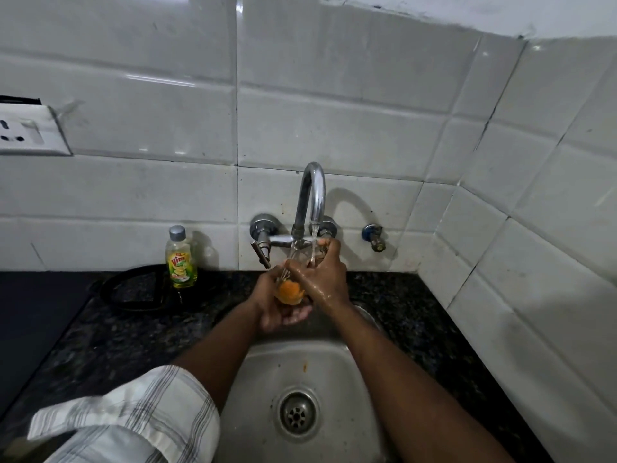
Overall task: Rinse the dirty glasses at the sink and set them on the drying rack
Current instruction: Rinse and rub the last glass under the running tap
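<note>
A clear glass (293,277) with orange residue in its bottom is held tilted under the running tap (312,195) above the steel sink (267,379). My left hand (272,305) grips the glass around its lower part from underneath. My right hand (320,279) wraps over the upper part near the rim, wet, with water streaming onto it. Much of the glass is hidden by both hands. No drying rack is in view.
A dish soap bottle (181,259) stands on the dark granite counter (100,335) left of the tap, beside a black coiled cord (133,289). A spare valve (375,237) juts from the tiled wall at right. A wall socket (23,132) sits far left.
</note>
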